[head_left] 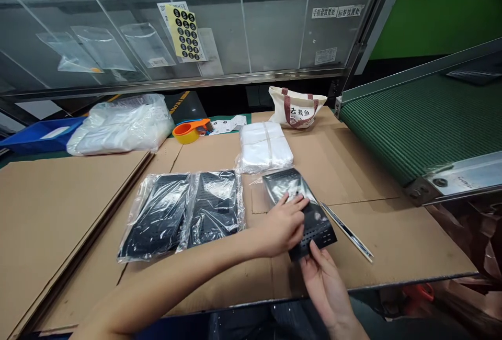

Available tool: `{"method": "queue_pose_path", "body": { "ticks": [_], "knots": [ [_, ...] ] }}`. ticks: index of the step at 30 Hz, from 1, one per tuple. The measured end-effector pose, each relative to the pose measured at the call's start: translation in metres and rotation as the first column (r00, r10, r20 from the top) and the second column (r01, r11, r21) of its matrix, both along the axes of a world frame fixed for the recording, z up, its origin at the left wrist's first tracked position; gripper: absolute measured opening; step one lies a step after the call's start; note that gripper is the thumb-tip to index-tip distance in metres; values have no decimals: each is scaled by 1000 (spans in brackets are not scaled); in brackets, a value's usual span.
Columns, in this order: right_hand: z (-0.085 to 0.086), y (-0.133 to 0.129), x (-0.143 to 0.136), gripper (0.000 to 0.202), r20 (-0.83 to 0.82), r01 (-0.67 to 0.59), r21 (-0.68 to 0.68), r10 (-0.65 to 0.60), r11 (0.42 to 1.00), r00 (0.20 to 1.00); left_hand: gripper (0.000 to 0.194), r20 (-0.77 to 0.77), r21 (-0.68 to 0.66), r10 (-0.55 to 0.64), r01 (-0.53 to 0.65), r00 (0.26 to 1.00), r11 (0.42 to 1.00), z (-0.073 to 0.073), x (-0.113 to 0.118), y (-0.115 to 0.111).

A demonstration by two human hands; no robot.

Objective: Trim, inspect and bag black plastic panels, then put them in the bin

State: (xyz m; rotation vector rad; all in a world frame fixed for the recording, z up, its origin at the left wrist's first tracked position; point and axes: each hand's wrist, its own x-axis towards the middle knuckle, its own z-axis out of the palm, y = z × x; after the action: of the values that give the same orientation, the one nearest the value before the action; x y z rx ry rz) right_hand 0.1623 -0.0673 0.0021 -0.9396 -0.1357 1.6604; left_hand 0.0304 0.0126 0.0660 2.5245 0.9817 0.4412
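A glossy black perforated panel (314, 218) lies at an angle on the cardboard, right of centre. My left hand (285, 225) rests on its upper surface with the fingers spread. At the panel's near edge, my right hand (322, 277) grips it with the thumb on top and the fingers underneath. Two clear-wrapped black packs (160, 217) (215, 206) lie side by side to the left. Beyond the panel is a banded stack of white plastic bags (264, 146). A thin metal tool (347, 231) lies just right of the panel.
A green conveyor belt (423, 120) rises at the right. At the back are a cloth bag (296, 107), an orange and yellow tape dispenser (186, 133), a bulky plastic bag (121, 123) and a blue tray (39, 138). Cardboard sheets (58, 214) lie at the left.
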Motion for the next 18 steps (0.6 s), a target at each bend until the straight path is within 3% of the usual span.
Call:
{"method": "queue_pose_path", "body": {
  "ticks": [6, 8, 10, 12, 13, 15, 17, 18],
  "knots": [
    [9, 9, -3, 49, 137, 14, 42, -20, 999, 990, 16, 113, 151, -148, 130, 982, 980, 10, 15, -36],
    [16, 9, -3, 53, 185, 19, 51, -28, 999, 982, 20, 168, 171, -107, 78, 980, 982, 13, 16, -45],
    [20, 7, -1, 53, 258, -12, 101, -14, 995, 966, 28, 261, 110, -30, 1, 965, 994, 16, 13, -52],
    [19, 6, 1, 47, 398, -70, 214, -22, 974, 917, 57, 372, -16, 74, -73, 925, 997, 18, 8, -58],
    [17, 6, 2, 43, 503, -125, 313, -52, 942, 863, 75, 420, -93, 136, -107, 897, 990, 19, 5, -62],
    [13, 9, 2, 40, 684, -292, 503, -169, 813, 709, 97, 480, -257, 277, -168, 833, 952, 21, 0, -70],
    [14, 15, -3, 41, 765, -474, 609, -314, 636, 562, 89, 530, -420, 430, -214, 731, 882, 20, -6, -78],
    [18, 19, -8, 44, 783, -560, 620, -384, 550, 489, 78, 562, -496, 517, -237, 645, 835, 19, -9, -82]
  ]
}}
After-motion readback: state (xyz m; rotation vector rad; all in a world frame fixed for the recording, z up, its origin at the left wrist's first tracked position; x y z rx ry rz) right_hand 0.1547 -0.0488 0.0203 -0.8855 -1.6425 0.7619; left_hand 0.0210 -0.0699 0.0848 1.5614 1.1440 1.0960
